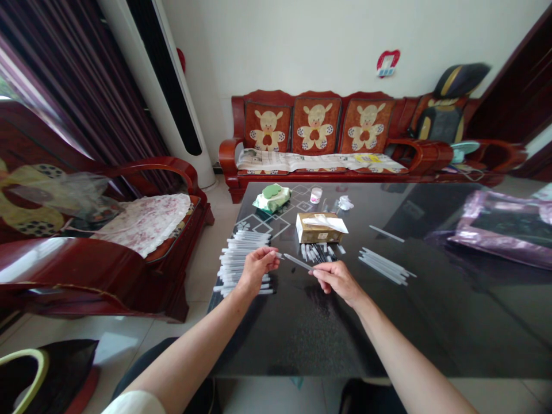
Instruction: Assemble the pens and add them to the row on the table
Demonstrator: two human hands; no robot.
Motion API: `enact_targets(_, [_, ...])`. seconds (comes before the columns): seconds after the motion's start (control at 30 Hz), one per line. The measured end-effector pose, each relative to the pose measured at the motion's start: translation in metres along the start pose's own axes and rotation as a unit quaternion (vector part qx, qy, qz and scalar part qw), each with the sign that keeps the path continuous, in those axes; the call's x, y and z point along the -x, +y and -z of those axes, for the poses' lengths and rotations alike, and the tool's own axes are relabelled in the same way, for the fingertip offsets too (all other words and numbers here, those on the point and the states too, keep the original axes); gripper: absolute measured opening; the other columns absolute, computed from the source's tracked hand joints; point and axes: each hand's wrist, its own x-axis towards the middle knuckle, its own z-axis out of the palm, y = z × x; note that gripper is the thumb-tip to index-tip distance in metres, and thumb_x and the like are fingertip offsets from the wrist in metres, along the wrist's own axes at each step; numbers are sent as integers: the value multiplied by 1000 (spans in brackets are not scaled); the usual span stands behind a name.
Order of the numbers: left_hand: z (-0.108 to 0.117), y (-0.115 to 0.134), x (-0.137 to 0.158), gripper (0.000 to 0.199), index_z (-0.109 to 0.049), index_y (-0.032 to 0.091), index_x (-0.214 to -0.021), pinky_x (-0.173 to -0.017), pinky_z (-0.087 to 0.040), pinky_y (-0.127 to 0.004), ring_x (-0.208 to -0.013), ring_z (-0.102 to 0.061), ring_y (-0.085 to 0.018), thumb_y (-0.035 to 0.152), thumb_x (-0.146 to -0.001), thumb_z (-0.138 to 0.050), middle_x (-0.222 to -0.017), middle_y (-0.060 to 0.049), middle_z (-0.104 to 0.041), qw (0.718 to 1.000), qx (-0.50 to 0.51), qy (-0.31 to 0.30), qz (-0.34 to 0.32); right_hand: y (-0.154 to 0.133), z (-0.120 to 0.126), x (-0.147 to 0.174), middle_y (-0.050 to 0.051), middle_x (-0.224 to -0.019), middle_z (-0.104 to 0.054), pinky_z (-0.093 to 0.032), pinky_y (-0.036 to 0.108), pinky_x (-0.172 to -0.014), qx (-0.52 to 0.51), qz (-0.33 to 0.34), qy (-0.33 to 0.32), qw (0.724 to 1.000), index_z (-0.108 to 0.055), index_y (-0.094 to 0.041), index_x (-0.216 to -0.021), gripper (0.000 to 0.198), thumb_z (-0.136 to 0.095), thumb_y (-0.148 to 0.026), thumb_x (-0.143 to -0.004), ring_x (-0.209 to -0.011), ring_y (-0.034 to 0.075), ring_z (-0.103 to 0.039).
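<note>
The table (pixel 414 328) is dark and glossy. A large pile of pale tubes (pixel 241 259) lies along its left side. A smaller row of tubes (pixel 385 265) lies apart to the right. Between them sits a tissue box (pixel 321 229), with a heap of black and clear parts (pixel 318 253) just before it. The right hand (pixel 336 279) pinches a single tube (pixel 298 262), pointed leftward above the table. The left hand (pixel 259 265) pinches a small pale piece (pixel 279 255) near the tube's tip; contact cannot be confirmed.
</note>
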Motion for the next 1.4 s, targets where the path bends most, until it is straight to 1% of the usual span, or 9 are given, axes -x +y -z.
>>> enact_targets(0.13, [-3, -11, 2, 25, -66, 11, -83, -52, -52, -23, -54, -61, -13, 28, -66, -71, -61, -4, -65, 991, -119, -24, -50, 1, 3, -2, -3, -45, -53, -35, 20, -36, -1, -37, 74, 997, -68, -11, -81, 32, -58, -41, -77, -36, 8, -44])
enact_targets(0.23, [-9, -18, 4, 23, -66, 12, -84, -48, -51, -23, -51, -60, -13, 28, -69, -69, -57, -3, -64, 982, -172, -51, -58, 4, 2, -2, -3, -45, -53, -34, 20, -35, -5, -53, 60, 997, -69, -11, -84, 33, -59, -41, -77, -36, 8, -44])
enact_targets(0.33, [-9, -18, 3, 24, -65, 10, -84, -51, -52, -24, -54, -61, -14, 28, -68, -70, -60, -4, -65, 992, -119, -40, -26, 5, 2, 0, -2, -46, -54, -36, 20, -37, -4, -25, 15, 1000, -69, -11, -88, 34, -58, -42, -79, -38, 9, -45])
enact_targets(0.47, [0, -11, -2, 27, -66, 9, -83, -58, -52, -24, -57, -62, -12, 27, -64, -73, -65, -5, -67, 999, -24, -6, 22, 7, 4, 2, -3, -45, -52, -35, 19, -39, 24, 8, 5, 1000, -69, -11, -88, 34, -57, -42, -80, -38, 8, -44])
enact_targets(0.57, [5, -8, -4, 28, -66, 9, -85, -57, -51, -22, -57, -61, -11, 26, -64, -74, -66, -6, -67, 999, 8, -9, 32, 9, 5, 1, -4, -45, -50, -34, 19, -38, 49, 16, -4, 999, -70, -12, -86, 34, -57, -43, -81, -37, 8, -43])
enact_targets(0.93, [-1, -4, 0, 29, -67, 9, -84, -57, -50, -22, -57, -61, -11, 27, -63, -75, -66, -5, -66, 999, 11, -16, 36, 8, 4, 1, -4, -45, -49, -33, 20, -39, 72, 25, -15, 997, -71, -13, -86, 34, -55, -42, -83, -38, 8, -42])
enact_targets(1.23, [-1, -5, 1, 30, -68, 9, -81, -52, -48, -21, -55, -58, -10, 32, -63, -76, -64, -4, -64, 999, -33, -26, 28, 3, 3, 3, -3, -47, -52, -36, 20, -41, 128, 33, -20, 991, -69, -14, -87, 32, -54, -41, -83, -40, 10, -47])
enact_targets(1.3, [0, -7, 1, 31, -69, 9, -81, -52, -48, -20, -55, -58, -9, 33, -63, -77, -64, -3, -63, 999, -16, -21, 35, -2, -2, 5, -2, -48, -53, -36, 21, -43, 152, 48, -18, 987, -69, -14, -88, 32, -52, -41, -84, -42, 10, -48])
enact_targets(1.4, [1, -9, -1, 33, -70, 9, -85, -54, -47, -18, -54, -57, -7, 31, -62, -78, -64, -2, -62, 998, 15, -20, 52, -10, -12, 8, 1, -59, -61, -38, 22, -50, 212, 102, -6, 972, -70, -16, -87, 30, -49, -38, -87, -52, 13, -54])
